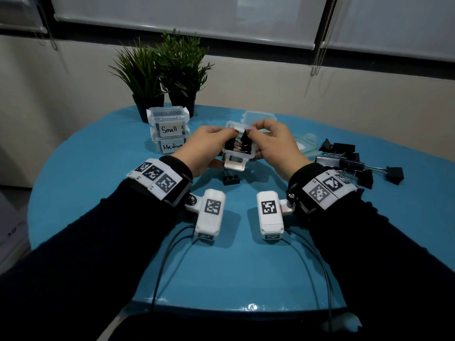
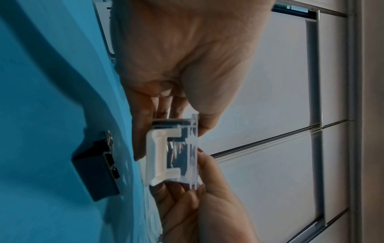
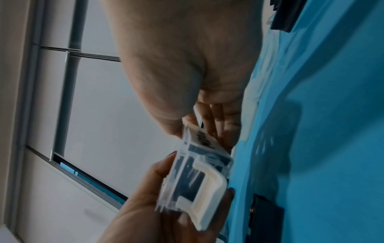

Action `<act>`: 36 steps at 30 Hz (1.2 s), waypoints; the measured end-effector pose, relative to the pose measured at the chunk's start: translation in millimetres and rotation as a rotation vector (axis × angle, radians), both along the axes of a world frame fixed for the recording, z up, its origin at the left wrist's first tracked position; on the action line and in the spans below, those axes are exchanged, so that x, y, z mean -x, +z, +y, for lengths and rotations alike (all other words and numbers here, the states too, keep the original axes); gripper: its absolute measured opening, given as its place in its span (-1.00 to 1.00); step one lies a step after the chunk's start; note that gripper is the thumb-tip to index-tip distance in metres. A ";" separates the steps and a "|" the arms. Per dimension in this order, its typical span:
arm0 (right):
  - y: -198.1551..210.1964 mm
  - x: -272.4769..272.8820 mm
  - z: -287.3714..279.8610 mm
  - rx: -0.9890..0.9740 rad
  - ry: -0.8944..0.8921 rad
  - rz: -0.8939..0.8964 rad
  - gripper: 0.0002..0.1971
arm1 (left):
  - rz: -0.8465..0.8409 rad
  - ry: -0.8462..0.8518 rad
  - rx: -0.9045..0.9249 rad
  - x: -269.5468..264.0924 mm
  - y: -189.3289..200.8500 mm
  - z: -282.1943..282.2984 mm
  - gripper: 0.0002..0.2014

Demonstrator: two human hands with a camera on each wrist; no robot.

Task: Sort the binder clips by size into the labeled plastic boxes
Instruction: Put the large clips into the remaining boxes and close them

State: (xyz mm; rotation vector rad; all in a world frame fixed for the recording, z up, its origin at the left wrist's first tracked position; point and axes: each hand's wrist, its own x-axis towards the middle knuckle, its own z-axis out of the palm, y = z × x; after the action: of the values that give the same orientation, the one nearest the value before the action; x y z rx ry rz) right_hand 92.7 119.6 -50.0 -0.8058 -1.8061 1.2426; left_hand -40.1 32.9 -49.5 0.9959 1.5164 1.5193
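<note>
Both hands hold a small clear plastic box [image 1: 238, 150] up over the blue table [image 1: 123, 168]; it is packed with black binder clips and has a white latch [image 1: 235, 165] facing me. My left hand [image 1: 209, 143] grips its left side. My right hand [image 1: 268, 141] grips the right side, thumb and forefinger at the rim by a black clip [image 1: 246, 137] that sticks up. The right wrist view shows the box [image 3: 197, 177] with my right fingers [image 3: 214, 118] behind its labelled face. One black clip [image 1: 231, 179] lies on the table just below the box.
Closed boxes labelled Small [image 1: 169, 119] and Medium [image 1: 172, 145] are stacked at the back left, before two potted plants [image 1: 162, 70]. A pile of large black clips [image 1: 352, 163] lies at the right. A clear lid [image 1: 258, 117] and another container [image 1: 306, 143] sit behind the hands.
</note>
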 end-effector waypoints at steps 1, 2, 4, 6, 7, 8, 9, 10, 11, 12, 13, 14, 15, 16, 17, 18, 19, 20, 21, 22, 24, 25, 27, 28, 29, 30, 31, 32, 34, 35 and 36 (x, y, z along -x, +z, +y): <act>-1.1 0.4 -0.4 0.024 0.005 -0.014 -0.90 | -0.002 0.003 0.008 0.2 -0.2 0.2 -0.82; -2.0 0.6 -0.9 0.057 0.009 -0.033 -0.82 | -0.008 0.010 0.014 0.7 -0.1 0.1 -0.81; -2.2 -0.5 -2.1 0.100 -0.005 -0.139 -0.58 | -0.022 0.043 0.022 2.4 0.3 -1.0 -0.76; -1.8 -3.2 -2.6 0.084 -0.018 -0.290 -0.38 | -0.039 0.091 0.023 7.1 0.6 -1.3 -0.69; -0.9 -5.0 -3.5 0.068 0.002 -0.354 -0.32 | -0.044 0.113 0.024 9.5 1.3 -1.6 -0.66; -0.7 -6.6 -4.0 0.050 0.037 -0.408 -0.28 | -0.050 0.135 0.022 11.7 2.0 -1.8 -0.63; -0.5 -8.4 -4.8 0.026 0.083 -0.456 -0.27 | -0.061 0.156 0.015 13.7 2.7 -1.8 -0.61; -0.6 -10.1 -5.4 -0.010 0.130 -0.501 -0.27 | -0.076 0.177 0.002 15.3 3.6 -1.9 -0.60; -1.2 -11.7 -5.9 -0.055 0.178 -0.543 -0.28 | -0.093 0.198 -0.012 16.5 4.4 -1.9 -0.60; -1.6 -13.4 -7.0 -0.094 0.233 -0.575 -0.30 | -0.106 0.216 -0.023 17.3 5.4 -2.0 -0.60; -1.3 -14.8 -8.2 -0.117 0.285 -0.607 -0.30 | -0.113 0.230 -0.030 17.7 5.9 -2.0 -0.60; -1.5 -15.8 -8.2 -0.133 0.328 -0.641 -0.30 | -0.116 0.240 -0.035 17.9 6.2 -1.7 -0.61; -1.7 -16.7 -8.2 -0.152 0.354 -0.672 -0.34 | -0.117 0.244 -0.037 17.9 6.3 -1.6 -0.62; -2.2 -17.1 -7.9 -0.171 0.363 -0.696 -0.41 | -0.118 0.241 -0.038 17.2 6.7 -1.9 -0.63; -2.0 -17.3 -8.2 -0.185 0.357 -0.712 -0.48 | -0.119 0.236 -0.037 16.4 6.9 -2.2 -0.65; -2.2 -16.8 -7.8 -0.196 0.349 -0.712 -0.54 | -0.118 0.234 -0.035 16.4 6.8 -2.1 -0.66; -1.8 -16.5 -8.2 -0.205 0.347 -0.702 -0.59 | -0.116 0.232 -0.033 16.0 7.0 -2.6 -0.65; -2.2 -15.9 -7.9 -0.211 0.347 -0.689 -0.64 | -0.115 0.232 -0.032 16.1 7.1 -2.7 -0.64; -2.0 -15.3 -8.6 -0.217 0.339 -0.679 -0.69 | -0.115 0.234 -0.030 16.9 6.7 -2.4 -0.63; -2.2 -14.7 -8.5 -0.230 0.319 -0.677 -0.72 | -0.118 0.232 -0.030 17.2 6.5 -2.1 -0.63; -2.2 -14.4 -6.6 -0.266 0.253 -0.680 -0.75 | -0.132 0.221 -0.021 17.9 5.9 -1.7 -0.65; -1.5 -14.4 -4.9 -0.279 0.216 -0.686 -0.76 | -0.139 0.212 -0.014 17.8 5.6 -1.9 -0.67; -2.0 -15.1 0.7 -0.274 0.132 -0.724 -0.80 | -0.156 0.191 0.005 17.2 5.2 -2.5 -0.72; -3.2 -15.3 4.5 -0.261 0.078 -0.754 -0.81 | -0.167 0.181 0.016 17.0 5.0 -2.6 -0.73; -3.8 -15.8 7.5 -0.242 0.013 -0.781 -0.82 | -0.179 0.173 0.027 16.3 4.8 -2.8 -0.73; -4.9 -15.7 11.3 -0.223 -0.053 -0.778 -0.84 | -0.186 0.168 0.041 15.9 4.2 -2.7 -0.73; -4.9 -15.4 14.0 -0.208 -0.117 -0.732 -0.85 | -0.192 0.163 0.054 15.4 3.6 -2.8 -0.72; -4.9 -14.4 16.5 -0.196 -0.174 -0.640 -0.85 | -0.199 0.152 0.069 14.6 3.1 -2.9 -0.71; -1.8 -11.7 17.3 -0.235 -0.233 -0.390 -0.84 | -0.215 0.123 0.092 13.0 1.5 -3.0 -0.67; 0.8 -10.7 15.2 -0.282 -0.215 -0.295 -0.85 | -0.217 0.107 0.099 12.4 0.8 -2.9 -0.65; 3.0 -9.7 11.9 -0.329 -0.164 -0.251 -0.85 | -0.216 0.092 0.103 12.0 -0.1 -2.5 -0.63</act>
State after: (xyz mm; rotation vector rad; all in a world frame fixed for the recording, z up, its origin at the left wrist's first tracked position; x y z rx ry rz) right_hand 102.4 131.5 -47.0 -0.9274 -2.0294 0.7383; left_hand -52.2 30.4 -49.6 0.6874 1.4868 1.5416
